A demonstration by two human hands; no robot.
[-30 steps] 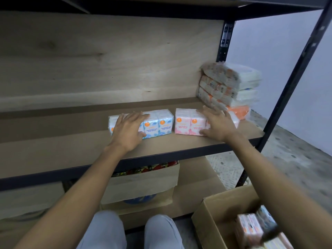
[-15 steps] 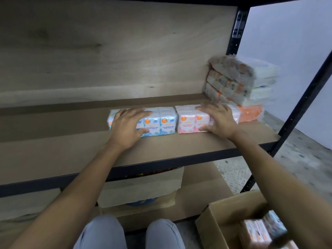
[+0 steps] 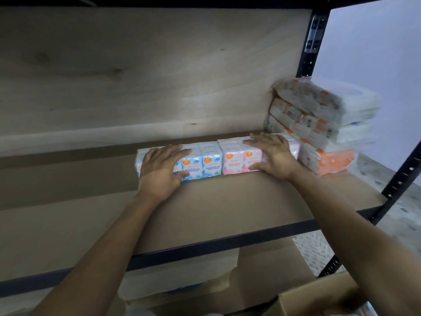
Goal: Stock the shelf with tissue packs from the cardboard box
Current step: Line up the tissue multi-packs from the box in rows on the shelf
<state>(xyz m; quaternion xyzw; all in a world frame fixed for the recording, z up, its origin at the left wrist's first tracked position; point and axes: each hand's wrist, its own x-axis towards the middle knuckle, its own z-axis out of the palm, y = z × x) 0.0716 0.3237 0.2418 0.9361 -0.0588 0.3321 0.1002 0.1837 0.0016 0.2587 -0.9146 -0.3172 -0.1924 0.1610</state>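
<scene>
On the brown shelf board [image 3: 216, 206] a blue tissue pack [image 3: 202, 163] and a pink tissue pack [image 3: 234, 159] stand side by side, nearly touching. My left hand [image 3: 161, 166] lies flat over the blue pack, fingers straight on its top and thumb against its front. In the same way my right hand [image 3: 272, 153] rests on the pink pack, thumb along its lower front. The pink pack's right end meets a stack of larger tissue packs [image 3: 323, 124]. Only a corner of the cardboard box [image 3: 319, 297] shows at the bottom right.
A plywood panel [image 3: 148, 71] closes the back of the shelf. Black metal uprights [image 3: 312, 42] frame the right side. Below the shelf sits another cardboard box [image 3: 182, 277]. Bare shelf board stretches to the left of the blue pack.
Both hands have pushed the two packs farther back on the shelf and closer to the stack at the right. The view has tilted up, hiding most of the cardboard box.
</scene>
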